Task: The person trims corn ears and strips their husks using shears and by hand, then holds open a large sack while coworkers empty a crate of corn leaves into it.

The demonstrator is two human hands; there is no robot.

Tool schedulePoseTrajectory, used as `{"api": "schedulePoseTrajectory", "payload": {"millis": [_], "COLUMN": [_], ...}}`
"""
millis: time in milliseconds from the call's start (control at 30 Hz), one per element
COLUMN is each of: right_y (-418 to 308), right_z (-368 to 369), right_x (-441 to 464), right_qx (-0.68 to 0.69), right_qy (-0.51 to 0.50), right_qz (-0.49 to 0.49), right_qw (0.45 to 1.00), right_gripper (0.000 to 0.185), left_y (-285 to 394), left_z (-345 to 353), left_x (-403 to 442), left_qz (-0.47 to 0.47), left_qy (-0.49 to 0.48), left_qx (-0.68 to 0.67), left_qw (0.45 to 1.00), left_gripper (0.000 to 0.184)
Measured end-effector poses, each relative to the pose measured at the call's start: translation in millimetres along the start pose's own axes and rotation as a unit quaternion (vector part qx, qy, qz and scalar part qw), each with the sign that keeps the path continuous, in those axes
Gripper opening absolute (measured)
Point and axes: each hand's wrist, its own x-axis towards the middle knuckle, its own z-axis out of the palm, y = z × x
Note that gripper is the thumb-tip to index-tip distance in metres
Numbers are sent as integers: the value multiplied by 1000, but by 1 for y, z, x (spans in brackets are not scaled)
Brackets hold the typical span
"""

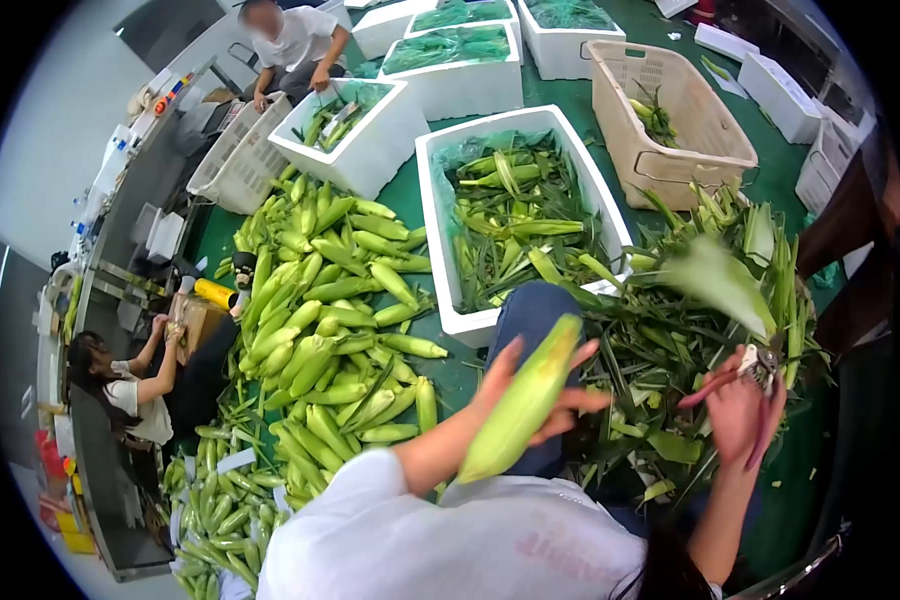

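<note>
Green floor (460, 372) shows between corn pile (340, 290) and box (436, 230) | left hand (491, 388): fingers splayed behind ear (520, 405) | right hand (735, 412): gripping shears (761, 364)

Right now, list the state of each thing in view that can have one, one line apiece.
Left hand: holding corn ear, some fingers spread
Corn ear: in green husk
Right hand: holding pruning shears
Pruning shears: handles apart
Central foam box: open, lined, corn and leaves inside
Beige crate: open, upright, leaves inside
Corn pile: loose, husks on
Bagged corn: in clear plastic
</note>
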Motion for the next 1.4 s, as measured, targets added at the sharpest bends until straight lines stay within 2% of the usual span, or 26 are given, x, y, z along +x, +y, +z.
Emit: {"api": "schedulePoseTrajectory", "payload": {"millis": [67,133,167,200,233,267,300,333,400,467,500,567,600,667,700,733,767,800,833,900,1000,1067,1133,1300,1367,1400], "right_y": [-18,1,17,34,47,59,69,78,91,100,104,113,118,129,129,128,131,130,129,132,132,130,123,153,152,150], "right_z": [-34,-32,-28,-23,-26,-28,-22,-13,-11,-18,-18,-29,-42,-41,-43,-46,-49,-50,-50,-44,-59,-49,-54,-43,-37,-32], "right_x": [6,-14,-27,-40,-56,-67,-71,-75,-84,-93,-97,-113,-124,-137,-142,-143,-142,-139,-138,-137,-141,-132,-121,-148,-157,-157], "right_qx": [12,29,-14,-58,-114,-170,-186,-200,-202,-184,-198,-171,-157,-114,-126,-139,-141,-145,-147,-126,-98,-105,-113,-10,-30,-33], "right_qy": [87,85,55,23,45,64,87,113,152,171,170,172,162,266,264,261,229,224,221,217,249,243,229,245,264,246], "right_qz": [-23,-21,-7,10,8,3,4,-2,9,45,67,96,105,51,36,21,2,9,19,21,50,53,54,28,18,7], "right_qw": [996,996,998,998,992,983,979,973,967,967,963,965,969,956,956,955,963,964,964,968,962,963,965,969,964,969], "right_gripper": [53,57,61,66,69,72,72,73,73,73,73,69,67,69,69,69,70,70,71,69,74,73,73,71,67,66], "left_y": [18,60,85,104,132,151,175,194,249,317,343,358,351,383,356,348,373,351,288,230,230,240,242,251,257,260], "left_z": [-3,-6,-35,-45,-67,-70,-106,-112,-172,-203,-206,-195,-182,-259,-230,-234,-315,-325,-253,-274,-260,-242,-228,-139,-131,-122], "left_x": [-59,-122,-169,-206,-245,-269,-300,-302,-301,-202,-134,3,66,146,168,192,222,231,221,197,142,102,58,31,28,35], "left_qz": [68,294,413,522,655,703,766,793,720,624,592,452,398,240,69,32,87,42,-171,-247,-219,-225,-224,-435,-319,-240], "left_qy": [42,167,208,225,318,312,304,288,186,101,108,203,317,300,396,425,303,157,249,131,162,176,228,248,206,219], "left_qx": [30,123,137,0,-16,-55,52,-23,-30,134,183,336,494,839,886,855,847,842,890,949,909,922,890,738,777,760], "left_qw": [996,933,876,822,685,636,564,535,669,763,778,801,705,385,232,296,429,515,342,147,317,261,326,453,502,563], "left_gripper": [101,90,77,64,61,63,64,62,51,39,32,43,57,90,97,95,92,88,84,75,63,70,77,68,53,50]}}
